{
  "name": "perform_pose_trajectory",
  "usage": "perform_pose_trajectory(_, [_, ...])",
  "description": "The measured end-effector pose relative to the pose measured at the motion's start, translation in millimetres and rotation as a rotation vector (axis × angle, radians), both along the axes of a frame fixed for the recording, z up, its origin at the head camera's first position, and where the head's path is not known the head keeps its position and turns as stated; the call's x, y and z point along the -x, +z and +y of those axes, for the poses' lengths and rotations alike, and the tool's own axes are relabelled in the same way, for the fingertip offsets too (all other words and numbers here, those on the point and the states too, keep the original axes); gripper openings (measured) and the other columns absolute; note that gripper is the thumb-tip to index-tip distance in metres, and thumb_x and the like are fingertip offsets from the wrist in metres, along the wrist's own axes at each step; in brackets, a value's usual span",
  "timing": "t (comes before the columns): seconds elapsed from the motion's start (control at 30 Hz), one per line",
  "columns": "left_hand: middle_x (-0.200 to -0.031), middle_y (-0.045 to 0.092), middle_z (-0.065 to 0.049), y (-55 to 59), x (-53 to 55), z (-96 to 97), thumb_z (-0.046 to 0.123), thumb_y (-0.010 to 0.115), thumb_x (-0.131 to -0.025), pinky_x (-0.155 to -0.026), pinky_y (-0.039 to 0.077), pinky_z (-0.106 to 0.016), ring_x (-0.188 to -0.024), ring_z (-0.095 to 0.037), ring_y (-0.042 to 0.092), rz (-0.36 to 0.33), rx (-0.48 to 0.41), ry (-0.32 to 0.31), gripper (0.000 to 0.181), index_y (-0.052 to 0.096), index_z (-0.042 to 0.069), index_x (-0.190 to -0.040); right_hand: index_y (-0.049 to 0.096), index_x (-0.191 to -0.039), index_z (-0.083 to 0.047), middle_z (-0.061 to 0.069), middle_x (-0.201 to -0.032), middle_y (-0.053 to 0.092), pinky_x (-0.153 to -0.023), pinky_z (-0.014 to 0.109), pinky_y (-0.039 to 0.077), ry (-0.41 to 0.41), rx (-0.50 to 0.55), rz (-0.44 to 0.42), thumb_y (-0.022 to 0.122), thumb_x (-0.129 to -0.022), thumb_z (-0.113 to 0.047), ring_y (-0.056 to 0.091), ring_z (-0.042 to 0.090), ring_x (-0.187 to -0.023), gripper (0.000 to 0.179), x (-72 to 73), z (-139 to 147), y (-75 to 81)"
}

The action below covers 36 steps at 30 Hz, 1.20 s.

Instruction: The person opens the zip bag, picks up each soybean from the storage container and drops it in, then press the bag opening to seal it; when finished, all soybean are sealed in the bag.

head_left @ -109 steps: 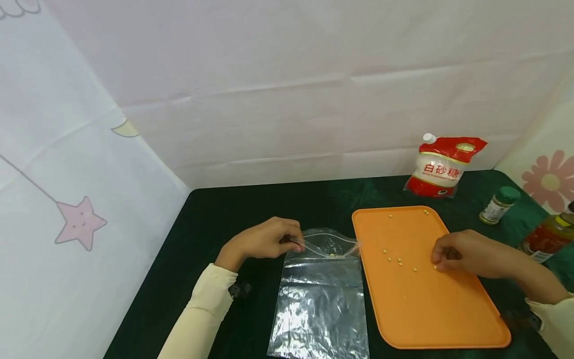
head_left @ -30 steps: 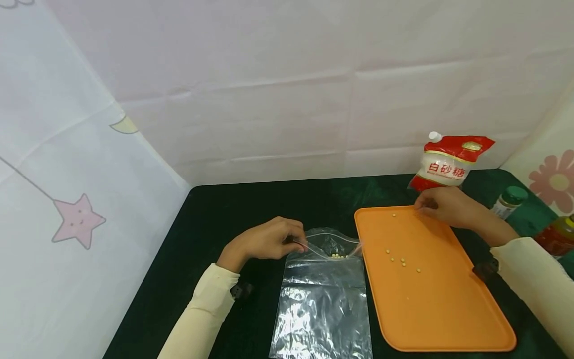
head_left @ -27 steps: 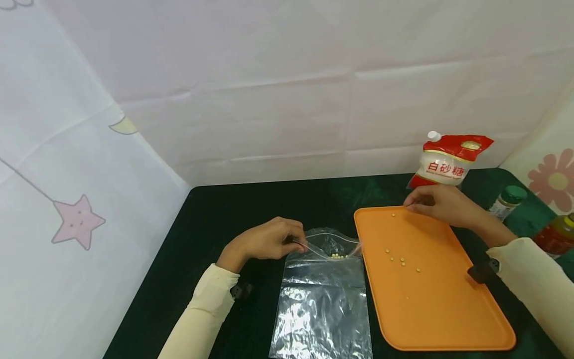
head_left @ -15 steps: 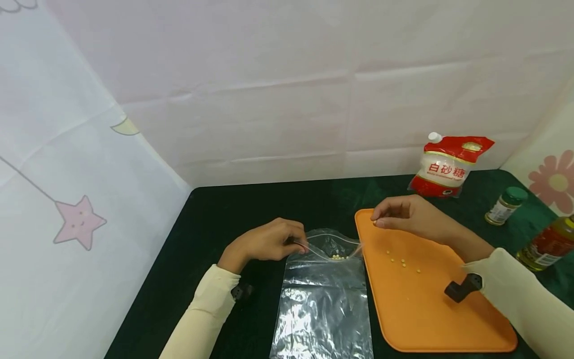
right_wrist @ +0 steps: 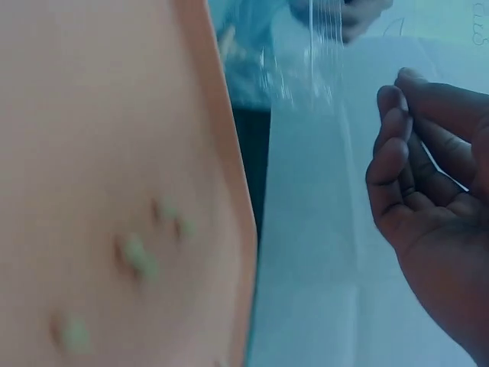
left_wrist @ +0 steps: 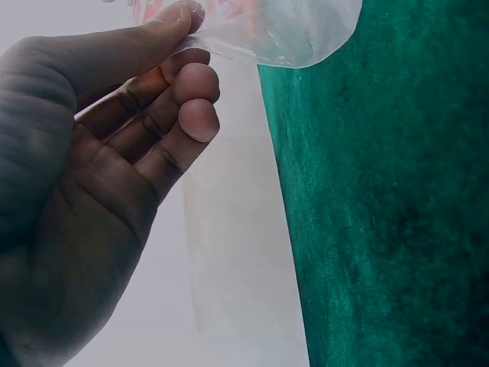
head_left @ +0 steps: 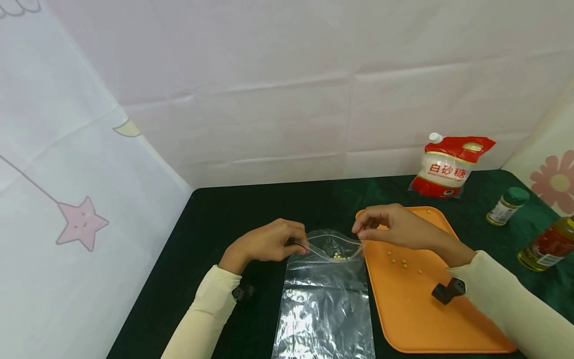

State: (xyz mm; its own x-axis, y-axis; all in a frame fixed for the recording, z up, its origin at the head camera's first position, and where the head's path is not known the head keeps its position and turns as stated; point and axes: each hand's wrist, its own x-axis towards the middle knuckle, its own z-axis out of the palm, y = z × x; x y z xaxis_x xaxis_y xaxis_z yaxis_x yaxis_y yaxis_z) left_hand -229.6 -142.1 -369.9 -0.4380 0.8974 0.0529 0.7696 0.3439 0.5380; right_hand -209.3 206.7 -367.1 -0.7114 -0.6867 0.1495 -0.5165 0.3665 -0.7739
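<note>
Clear zip-top bag [head_left: 327, 314] gaped beside orange tray [head_left: 417, 319]

The bag lay left of the tray, its upper right corner at the tray's rim, with pale-yellow beans [head_left: 338, 257] gathered inside its mouth. Left of the tray, the left hand [head_left: 269, 242] pinched the bag's mouth edge between thumb and fingers. The right hand [head_left: 396, 227] hovered over the tray's far left corner, thumb and fingertips drawn narrow; whether they held a bean could not be told. That hand, its cream sleeve [head_left: 506, 296] and a black wrist camera [head_left: 450, 290] hid parts of the tray, where more beans lay scattered. Behind the tray stood a white-sugar pouch [head_left: 444, 169]; to the tray's right, a green-capped jar [head_left: 505, 207] and a red-labelled bottle [head_left: 547, 244].
</note>
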Motion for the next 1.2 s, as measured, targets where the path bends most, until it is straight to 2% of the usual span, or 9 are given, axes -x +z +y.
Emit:
perform_pose_trajectory(0.1, [-0.095,0.059,0.010,-0.8,-0.1,0.5,0.016,0.066,-0.099,-0.068,0.050,-0.021,-0.077,-0.004,0.056,0.000,-0.001,0.001,0.011,0.076,0.011,-0.103,0.070,-0.102,-0.023,-0.012,-0.093,0.065,-0.071,0.028,0.054,-0.097,-0.187,0.151,0.072,-0.095,-0.020,0.059,0.011,-0.080,0.008,-0.5,10.6,5.3])
perform_pose_trajectory(0.2, [-0.094,0.059,0.010,-1.4,-0.1,0.6,0.017,0.066,-0.099,-0.069,0.051,-0.021,-0.078,-0.004,0.056,0.002,0.005,0.006,0.011,0.075,0.012,-0.103,0.070,-0.097,-0.021,-0.014,-0.085,0.059,-0.067,0.024,0.052,-0.109,-0.359,0.250,0.076,-0.091,-0.013,0.054,0.008,-0.074,0.011,-1.7,19.0,8.0])
perform_pose_trajectory(0.3, [-0.094,0.059,0.010,-1.1,0.2,0.2,0.017,0.067,-0.099,-0.069,0.051,-0.022,-0.078,-0.004,0.056,0.007,0.011,0.010,0.011,0.075,0.012,-0.102,0.070,-0.095,-0.018,-0.014,-0.082,0.056,-0.068,0.023,0.052,-0.065,-0.457,0.265,0.078,-0.088,-0.008,0.052,0.007,-0.074,0.015,-3.8,23.6,5.4])
perform_pose_trajectory(0.43, [-0.093,0.058,0.010,-1.8,0.0,-0.4,0.016,0.067,-0.099,-0.068,0.051,-0.022,-0.077,-0.004,0.055,0.003,0.009,0.010,0.010,0.075,0.012,-0.102,0.070,-0.094,-0.017,-0.014,-0.081,0.054,-0.069,0.024,0.051,-0.006,-0.518,0.268,0.078,-0.086,-0.005,0.051,0.006,-0.075,0.017,-6.4,25.3,-3.3])
perform_pose_trajectory(0.67, [-0.092,0.057,0.010,-1.9,0.1,0.6,0.016,0.066,-0.099,-0.067,0.050,-0.022,-0.076,-0.004,0.054,0.010,0.001,-0.005,0.011,0.075,0.011,-0.103,0.068,-0.091,-0.017,-0.011,-0.078,0.051,-0.068,0.023,0.049,-0.020,-0.587,0.251,0.080,-0.084,-0.004,0.050,0.007,-0.074,0.019,-9.2,23.0,-14.6])
perform_pose_trajectory(0.8, [-0.092,0.058,0.011,-0.6,0.3,1.9,0.016,0.067,-0.099,-0.067,0.050,-0.021,-0.075,-0.004,0.054,0.012,-0.004,-0.003,0.010,0.075,0.011,-0.103,0.069,-0.092,-0.019,-0.012,-0.078,0.053,-0.066,0.023,0.049,-0.073,-0.526,0.216,0.078,-0.088,-0.008,0.051,0.007,-0.072,0.015,-8.2,24.7,-15.9])
perform_pose_trajectory(0.9, [-0.093,0.058,0.011,0.0,0.0,2.4,0.016,0.066,-0.099,-0.066,0.049,-0.021,-0.075,-0.004,0.054,0.005,-0.007,-0.004,0.010,0.075,0.012,-0.102,0.070,-0.095,-0.023,-0.014,-0.082,0.060,-0.068,0.025,0.051,-0.133,-0.394,0.160,0.075,-0.092,-0.016,0.055,0.007,-0.073,0.009,-5.5,27.2,-16.3])
perform_pose_trajectory(1.0, [-0.094,0.059,0.010,0.1,-0.8,2.4,0.016,0.066,-0.099,-0.066,0.049,-0.022,-0.075,-0.004,0.055,0.002,-0.009,-0.007,0.010,0.075,0.011,-0.103,0.071,-0.101,-0.023,-0.012,-0.092,0.067,-0.076,0.027,0.054,-0.172,-0.231,0.047,0.072,-0.095,-0.025,0.061,0.011,-0.081,0.006,-2.7,27.7,-15.8])
perform_pose_trajectory(1.2, [-0.094,0.060,0.009,-0.5,-2.1,2.1,0.016,0.067,-0.099,-0.066,0.050,-0.022,-0.075,-0.004,0.055,0.004,-0.010,0.000,0.010,0.075,0.011,-0.102,0.070,-0.114,-0.010,0.005,-0.109,0.070,-0.087,0.036,0.055,-0.156,0.018,-0.226,0.068,-0.097,-0.032,0.063,0.030,-0.098,0.027,-4.0,17.4,-14.5])
